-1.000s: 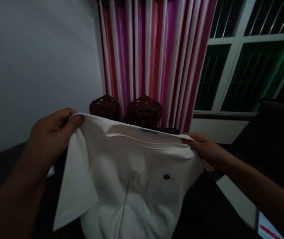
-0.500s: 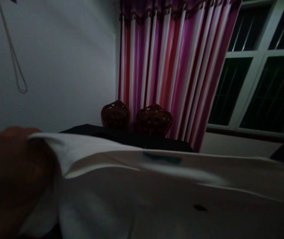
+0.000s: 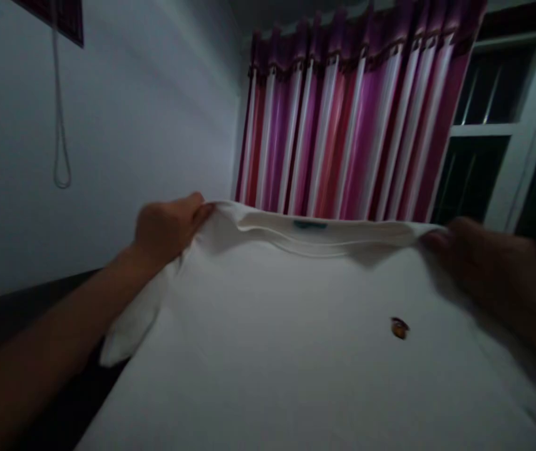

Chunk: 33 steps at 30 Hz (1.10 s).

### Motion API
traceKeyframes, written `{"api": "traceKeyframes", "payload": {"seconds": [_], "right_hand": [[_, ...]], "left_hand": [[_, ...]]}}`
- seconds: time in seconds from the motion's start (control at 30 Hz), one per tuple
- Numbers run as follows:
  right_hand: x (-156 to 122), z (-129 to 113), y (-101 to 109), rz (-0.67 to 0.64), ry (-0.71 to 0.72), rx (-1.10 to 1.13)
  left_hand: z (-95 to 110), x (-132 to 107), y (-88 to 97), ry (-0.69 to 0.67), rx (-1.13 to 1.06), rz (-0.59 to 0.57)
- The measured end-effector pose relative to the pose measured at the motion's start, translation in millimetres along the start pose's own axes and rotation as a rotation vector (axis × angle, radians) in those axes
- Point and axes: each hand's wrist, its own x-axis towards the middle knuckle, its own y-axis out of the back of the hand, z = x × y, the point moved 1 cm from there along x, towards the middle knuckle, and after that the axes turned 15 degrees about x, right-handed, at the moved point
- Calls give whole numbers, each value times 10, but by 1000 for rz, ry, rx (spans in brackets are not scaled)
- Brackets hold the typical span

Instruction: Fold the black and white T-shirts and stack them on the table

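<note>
A white T-shirt hangs stretched out between my two hands, its neckline at the top. My left hand is closed on the shoulder at the left end of the collar. At the other shoulder my right hand, partly blurred, grips the cloth. A small brown-and-orange emblem sits on the chest, toward the right. Inside the back of the neck shows a dark teal label. One short sleeve droops below my left wrist. The shirt's lower end runs out of the picture.
Behind the shirt hangs a striped purple, red and white curtain, beside a barred window at the right. A looped cord dangles along the pale wall at the left. A dark surface lies low at the left.
The shirt has moved farther from the camera and now spreads front-on, showing its chest. Both hands are now visible at the shoulders. The view has tilted up, and the chairs are hidden.
</note>
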Motion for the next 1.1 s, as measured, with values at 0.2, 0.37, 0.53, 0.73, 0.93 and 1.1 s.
{"api": "traceKeyframes", "payload": {"seconds": [0.2,0.37,0.53,0.73,0.93,1.1], "right_hand": [[331,658,-1839,-195,75,-344],[-733,1347,-3049,-364,65,-239],[-1724,1556,-3398,-493,38,-176],[-1697,1369,-3289,-544,-5,-194],[-1665,1265,-3255,-555,-42,-190],[-1678,1247,-3216,-532,-78,-216]], "left_hand": [[857,-311,-1656,-238,-110,-441],[689,-1261,-2707,-295,-98,-785],[182,-1959,-3293,-238,-30,-999],[-173,-1870,-3585,-183,0,-1063],[371,-1871,-3456,-276,-62,-994],[900,-2251,-3208,-459,-234,-1032]]}}
